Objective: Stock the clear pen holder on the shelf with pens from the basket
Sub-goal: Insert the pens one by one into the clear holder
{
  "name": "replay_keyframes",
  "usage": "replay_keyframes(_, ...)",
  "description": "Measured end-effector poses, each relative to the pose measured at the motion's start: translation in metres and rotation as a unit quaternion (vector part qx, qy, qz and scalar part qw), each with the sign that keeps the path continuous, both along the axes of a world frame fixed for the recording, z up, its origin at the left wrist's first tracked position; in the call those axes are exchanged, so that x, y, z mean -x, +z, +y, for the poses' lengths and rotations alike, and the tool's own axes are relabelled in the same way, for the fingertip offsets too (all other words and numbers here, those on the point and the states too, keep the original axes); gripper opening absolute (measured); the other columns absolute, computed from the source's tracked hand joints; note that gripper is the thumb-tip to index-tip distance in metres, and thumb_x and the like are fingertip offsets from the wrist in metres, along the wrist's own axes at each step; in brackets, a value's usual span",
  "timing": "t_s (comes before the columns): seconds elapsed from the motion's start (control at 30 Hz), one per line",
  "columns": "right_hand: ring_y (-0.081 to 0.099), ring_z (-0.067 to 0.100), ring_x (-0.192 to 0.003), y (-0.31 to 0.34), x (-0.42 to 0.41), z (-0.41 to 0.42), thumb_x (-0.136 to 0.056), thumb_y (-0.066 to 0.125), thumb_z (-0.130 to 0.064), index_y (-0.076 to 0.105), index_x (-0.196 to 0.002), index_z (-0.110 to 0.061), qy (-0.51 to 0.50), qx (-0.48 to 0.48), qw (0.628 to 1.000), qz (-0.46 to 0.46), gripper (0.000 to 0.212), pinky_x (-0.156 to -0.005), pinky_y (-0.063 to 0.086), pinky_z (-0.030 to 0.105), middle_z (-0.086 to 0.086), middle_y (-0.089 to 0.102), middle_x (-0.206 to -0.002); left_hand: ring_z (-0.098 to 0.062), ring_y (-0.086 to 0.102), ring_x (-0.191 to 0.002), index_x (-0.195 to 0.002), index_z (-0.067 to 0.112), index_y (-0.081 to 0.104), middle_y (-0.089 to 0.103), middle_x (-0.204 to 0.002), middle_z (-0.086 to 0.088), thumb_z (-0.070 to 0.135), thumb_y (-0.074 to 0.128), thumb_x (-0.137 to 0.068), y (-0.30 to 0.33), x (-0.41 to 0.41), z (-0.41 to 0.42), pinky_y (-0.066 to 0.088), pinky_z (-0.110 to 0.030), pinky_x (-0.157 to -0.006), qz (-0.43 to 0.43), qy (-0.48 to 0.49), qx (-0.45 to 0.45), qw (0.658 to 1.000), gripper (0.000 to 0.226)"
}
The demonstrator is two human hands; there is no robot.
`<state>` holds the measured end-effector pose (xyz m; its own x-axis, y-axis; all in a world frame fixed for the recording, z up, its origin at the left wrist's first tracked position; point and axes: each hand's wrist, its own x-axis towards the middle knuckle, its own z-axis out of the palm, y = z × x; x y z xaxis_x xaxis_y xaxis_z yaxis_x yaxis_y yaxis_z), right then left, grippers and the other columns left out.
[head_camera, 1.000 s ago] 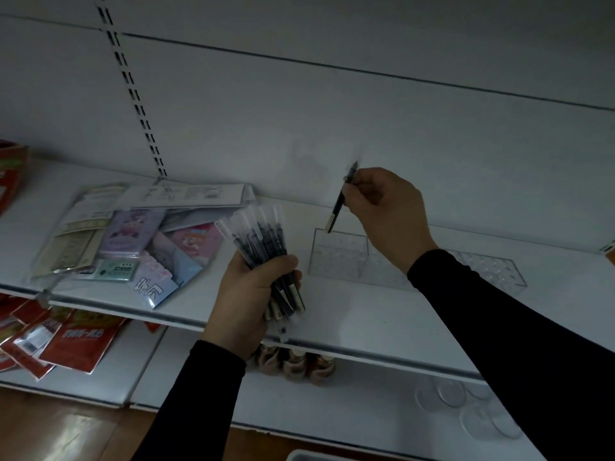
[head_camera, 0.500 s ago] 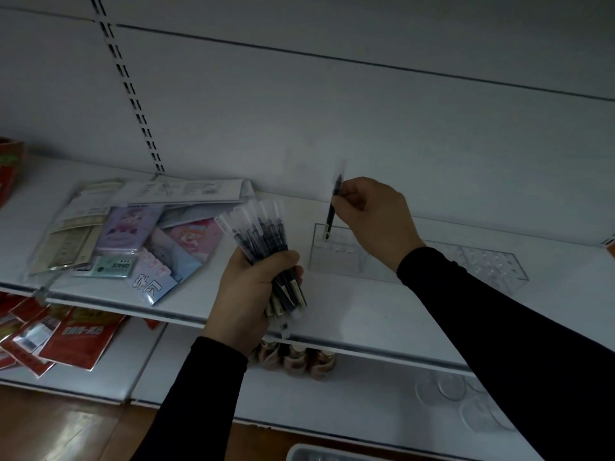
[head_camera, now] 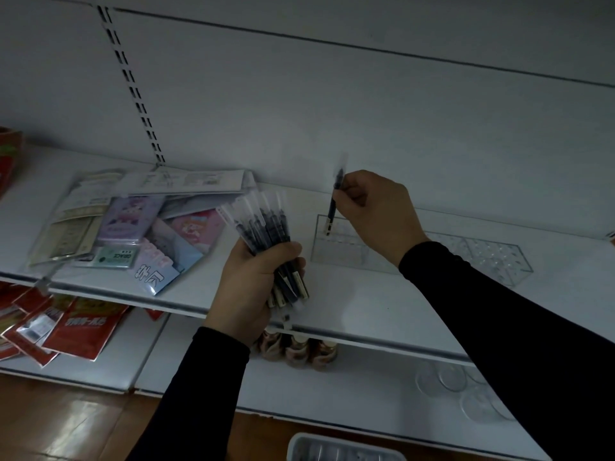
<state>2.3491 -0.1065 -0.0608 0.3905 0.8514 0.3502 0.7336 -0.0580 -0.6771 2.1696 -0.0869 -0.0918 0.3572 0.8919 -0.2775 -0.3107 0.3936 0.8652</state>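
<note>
A clear pen holder [head_camera: 336,251] with rows of holes lies on the white shelf [head_camera: 366,304]. My right hand [head_camera: 376,211] pinches a single dark pen [head_camera: 331,211] near its top; the pen stands almost upright with its tip in a hole at the holder's left end. My left hand [head_camera: 253,287] grips a bundle of several dark pens with clear caps [head_camera: 266,227], fanned up and to the left, in front of the shelf. The rim of a white basket [head_camera: 342,449] shows at the bottom edge.
Flat stationery packets [head_camera: 133,227] are piled on the shelf to the left. A slotted upright [head_camera: 133,84] runs up the back wall. Small bottles [head_camera: 296,352] and clear round lids [head_camera: 459,390] sit on the lower shelf, red packets [head_camera: 60,327] at lower left.
My right hand lowered the single pen from above the holder and turned it upright; its tip now sits in a hole at the left end. My left hand stayed put with the bundle.
</note>
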Motion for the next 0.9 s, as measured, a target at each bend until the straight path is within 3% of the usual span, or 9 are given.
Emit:
replay_keyframes(0.17,0.056,-0.013,-0.063,-0.001,-0.001,-0.001,-0.092,0.062,-0.021,0.065,-0.091,-0.018,-0.008,-0.002,1.000,-0.008,0.004,-0.065,0.043,0.000,-0.023,0.057,-0.072,-0.019,0.067,-0.058,-0.101,-0.002,0.061,0.063,-0.070,-0.010,-0.001,0.067,-0.081,-0.001,-0.001,0.001,0.055,-0.029,-0.056,-0.005,0.007,0.003,1.000,0.021)
replay_keyframes(0.33,0.059,0.000,-0.069,-0.006,0.001,-0.002,-0.091,0.063,-0.019,0.067,-0.097,-0.012,0.016,0.019,0.999,-0.026,0.011,-0.069,0.045,0.003,-0.009,0.064,-0.080,-0.019,0.067,-0.058,-0.102,-0.002,0.060,0.063,-0.069,-0.010,-0.002,0.067,-0.080,0.000,0.000,0.000,0.055,-0.028,-0.055,-0.006,0.006,0.005,1.000,0.023)
replay_keyframes(0.47,0.056,-0.009,-0.067,-0.011,0.001,-0.003,-0.091,0.064,-0.020,0.067,-0.094,-0.015,0.002,0.023,1.000,-0.014,0.007,-0.066,0.042,0.000,-0.012,0.062,-0.078,-0.019,0.067,-0.058,-0.100,0.000,0.061,0.064,-0.070,-0.011,0.000,0.068,-0.080,0.000,0.001,0.000,0.055,-0.028,-0.055,0.002,0.003,0.006,1.000,0.021)
replay_keyframes(0.57,0.057,-0.007,-0.069,-0.012,-0.001,-0.003,-0.090,0.064,-0.021,0.067,-0.096,-0.015,-0.006,0.036,0.999,-0.014,0.009,-0.067,0.041,-0.001,-0.011,0.063,-0.081,-0.020,0.066,-0.058,-0.100,0.000,0.061,0.064,-0.067,-0.009,0.000,0.067,-0.081,-0.001,0.001,0.001,0.055,-0.029,-0.056,0.009,-0.004,0.005,1.000,0.020)
replay_keyframes(0.67,0.059,0.002,-0.076,-0.009,0.001,-0.008,-0.090,0.064,-0.023,0.067,-0.104,-0.014,-0.020,0.031,0.999,-0.012,0.016,-0.073,0.044,0.005,-0.007,0.065,-0.087,-0.022,0.066,-0.059,-0.096,0.001,0.061,0.064,-0.065,-0.010,0.000,0.066,-0.081,-0.001,0.000,0.000,0.055,-0.031,-0.058,0.015,-0.022,0.009,1.000,0.016)
replay_keyframes(0.8,0.059,-0.003,-0.072,0.002,0.011,-0.025,-0.090,0.063,-0.030,0.068,-0.086,-0.023,-0.049,0.001,0.997,0.056,0.010,-0.067,0.042,0.004,-0.013,0.067,-0.080,-0.022,0.066,-0.058,-0.092,0.000,0.062,0.064,-0.062,-0.008,-0.004,0.066,-0.081,0.001,-0.004,-0.007,0.056,-0.032,-0.058,0.003,-0.054,0.026,0.998,0.012)
replay_keyframes(0.9,0.064,0.001,-0.075,0.003,0.024,-0.035,-0.089,0.063,-0.038,0.069,-0.084,-0.028,0.027,0.114,0.985,0.127,0.013,-0.072,0.052,0.018,-0.013,0.069,-0.079,-0.022,0.065,-0.057,-0.094,-0.002,0.063,0.064,-0.069,-0.014,-0.006,0.063,-0.082,0.004,-0.006,-0.015,0.057,-0.031,-0.057,-0.010,-0.089,0.035,0.995,0.013)
